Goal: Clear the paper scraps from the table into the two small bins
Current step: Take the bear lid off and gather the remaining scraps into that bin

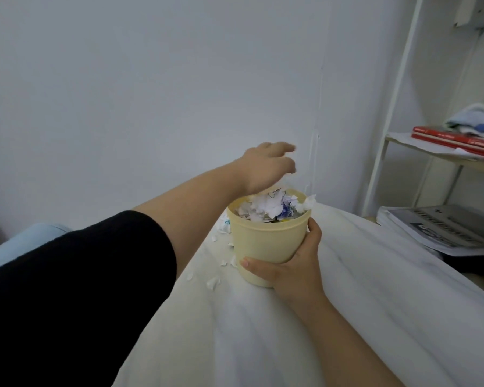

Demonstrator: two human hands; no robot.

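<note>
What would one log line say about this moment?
right hand: grips cream bin | left hand: hovers above it | paper scraps: heaped inside | loose scraps: on table

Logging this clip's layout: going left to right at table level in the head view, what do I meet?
Black sleeve, loose paper scraps, cream bin, stack of magazines. The left hand and right hand overlap the bin, so are left out.

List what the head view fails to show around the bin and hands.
Blurred by motion: the left hand, so any grip on scraps is unclear.
Hidden: any table scraps behind the bin, covered by it and the left forearm.
Out of frame: the second bin.
</note>
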